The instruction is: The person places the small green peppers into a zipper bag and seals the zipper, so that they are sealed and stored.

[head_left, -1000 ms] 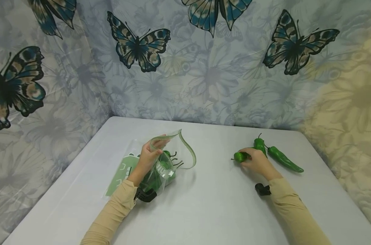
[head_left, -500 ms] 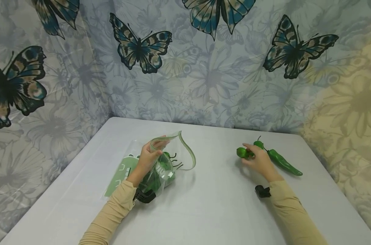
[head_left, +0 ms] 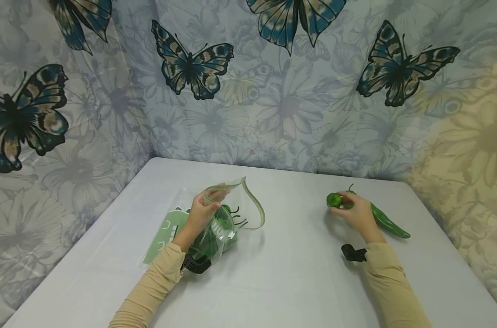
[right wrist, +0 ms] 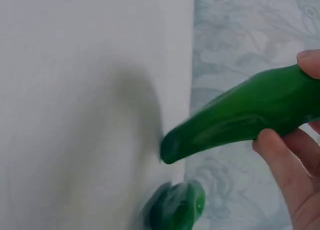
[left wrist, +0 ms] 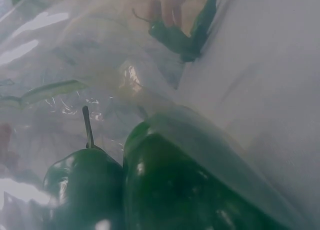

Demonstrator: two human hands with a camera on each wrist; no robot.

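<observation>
My left hand [head_left: 198, 217] holds the mouth of a clear plastic zip bag [head_left: 255, 202] with a green-edged opening. Several green peppers [head_left: 207, 241] lie inside, their stems pointing at the opening; two of these peppers [left wrist: 85, 187] show close up in the left wrist view. On the right, my right hand [head_left: 358, 214] grips one long green pepper [right wrist: 240, 107] between thumb and fingers, its narrow end over the table. Behind that hand, another pepper [head_left: 350, 192] is mostly hidden, and a long pepper [head_left: 389, 222] lies to its right.
A green printed panel [head_left: 164, 234] belongs to the bag's left side. The white table [head_left: 281, 282] meets a wall hanging with butterflies [head_left: 190, 68] at the back. Black straps [head_left: 196, 264] are worn at the wrists.
My right hand has turned the pepper it grips, so its rounded end now faces the camera, and has shifted slightly right. My left hand keeps its hold on the bag.
</observation>
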